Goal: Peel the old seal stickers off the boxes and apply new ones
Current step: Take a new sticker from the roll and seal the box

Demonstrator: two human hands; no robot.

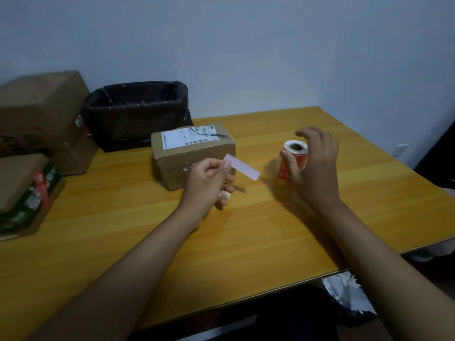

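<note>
Parcel-packing room: cardboard boxes [39, 114], wooden table [246, 230]

I count four cardboard boxes [193, 153], one roll of stickers [293, 159], one pale strip [242, 166], one black-lined bin [138, 112], and two hands [209, 183].

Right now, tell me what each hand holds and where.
Left hand pinches a pale strip by its left end. Right hand touches the sticker roll's side with its thumb, not gripping.
</note>
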